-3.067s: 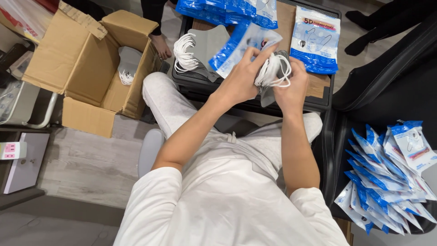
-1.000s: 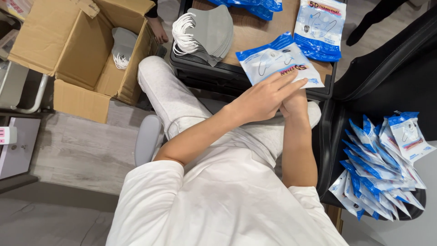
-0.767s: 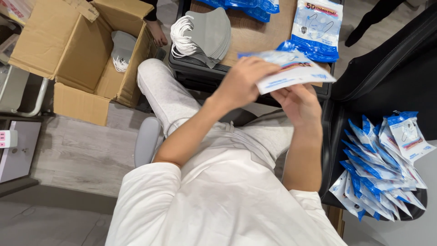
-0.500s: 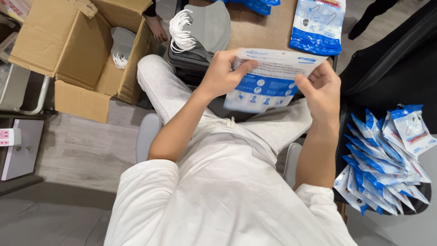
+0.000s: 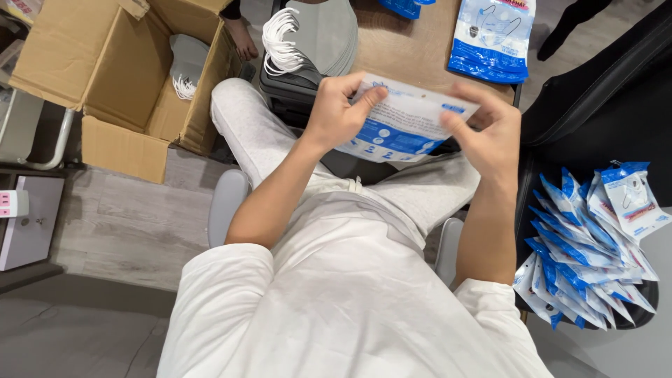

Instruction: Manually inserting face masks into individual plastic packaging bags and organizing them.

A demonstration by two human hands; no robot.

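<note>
I hold a flat blue-and-white mask packet (image 5: pixel 402 122) above my lap with both hands. My left hand (image 5: pixel 338 112) pinches its left top edge, thumb and fingers along the seam. My right hand (image 5: pixel 484 131) grips the packet's right end. Just beyond the packet, a stack of grey face masks (image 5: pixel 318 31) with white ear loops lies on the edge of a wooden table (image 5: pixel 413 49). Another blue-and-white packet (image 5: pixel 491 38) lies farther back on that table.
An open cardboard box (image 5: pixel 105 77) with grey masks inside stands on the floor at the left; another person's hand (image 5: pixel 241 38) rests by its rim. A heap of filled packets (image 5: pixel 595 238) lies on a black seat at the right. A black chair back (image 5: pixel 602 77) rises beside it.
The packet was pressed on the table by both hands, then lifted off and brought toward my lap. My hands now hold it at both ends, closer to my body.
</note>
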